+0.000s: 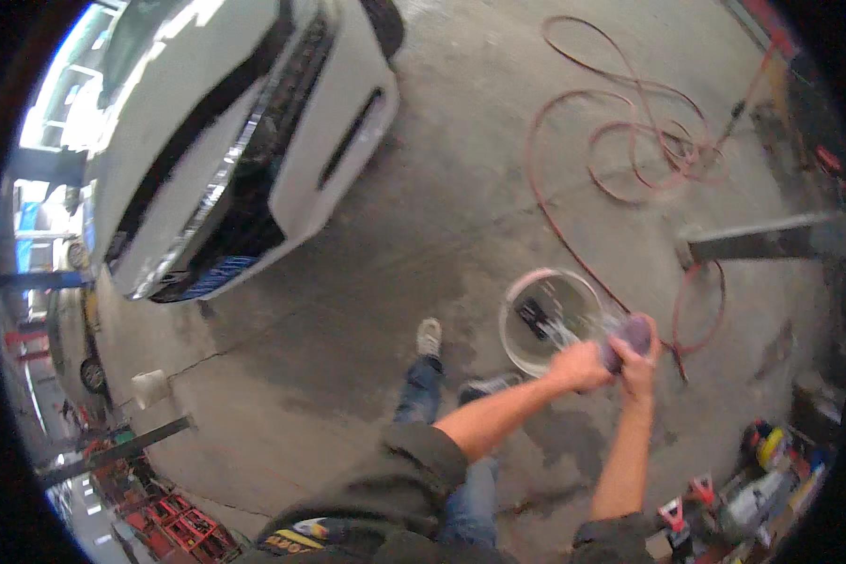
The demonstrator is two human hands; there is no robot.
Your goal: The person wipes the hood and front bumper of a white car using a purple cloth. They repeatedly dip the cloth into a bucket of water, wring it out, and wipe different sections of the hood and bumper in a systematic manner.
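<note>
Both my hands grip a wet purple cloth or sponge (pixel 634 336), too blurred to tell which. My left hand (pixel 581 367) is closed in a fist on its left side. My right hand (pixel 637 368) wraps its lower right side. They are close together over the right edge of a round white bucket (pixel 526 352) on the floor. Bright streaks of water show between the purple thing and the bucket. A dark object (pixel 534 316) shows inside the bucket, its kind unclear.
A white car (pixel 348 169) stands at the upper left. A red hose (pixel 573 249) lies looped across the concrete floor on the right. A metal lift arm (pixel 761 242) juts in from the right. Tools and bottles (pixel 761 503) crowd the lower right; a red tool rack (pixel 183 526) stands lower left.
</note>
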